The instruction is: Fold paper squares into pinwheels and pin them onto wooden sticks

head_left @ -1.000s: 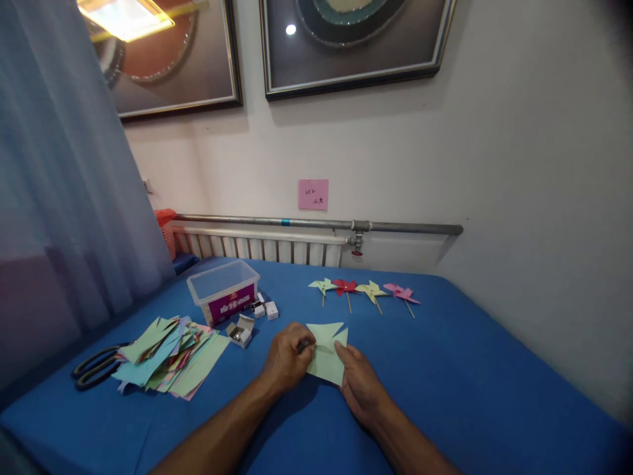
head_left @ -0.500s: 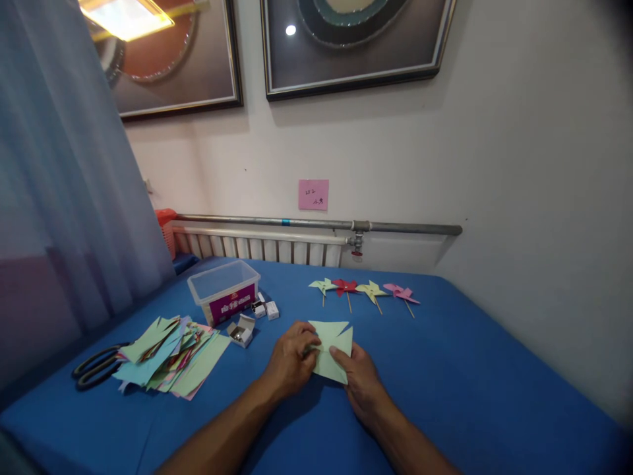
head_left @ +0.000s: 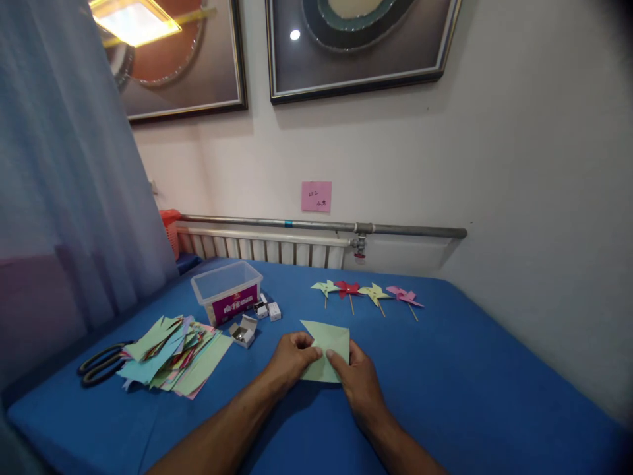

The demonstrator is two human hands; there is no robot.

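A pale green paper square (head_left: pixel 332 336) with a slit at its upper left is held up over the blue table between both hands. My left hand (head_left: pixel 291 359) is closed on its left side, thumb pressed on the front near the middle. On the right side my right hand (head_left: pixel 360 375) pinches the same paper, its thumb close to the left thumb and its fingers partly hidden behind the sheet. Beyond the hands lie a light green pinwheel (head_left: pixel 325 288), a red pinwheel (head_left: pixel 349 289), a yellow pinwheel (head_left: pixel 374 292) and a pink pinwheel (head_left: pixel 403 295), each on a stick.
At left, a pile of coloured paper pieces (head_left: pixel 173 353) lies beside black-handled scissors (head_left: pixel 101 363). A clear plastic tub (head_left: pixel 226 280) stands behind an opened small white box (head_left: pixel 244 331) and other small boxes (head_left: pixel 273 311). Metal pipes (head_left: pixel 316 225) run along the wall behind the blue table (head_left: pixel 469 369).
The paper has turned in my hands, so its visible slit is now at upper left instead of upper right. Both thumbs now press near its middle. The view has shifted slightly.
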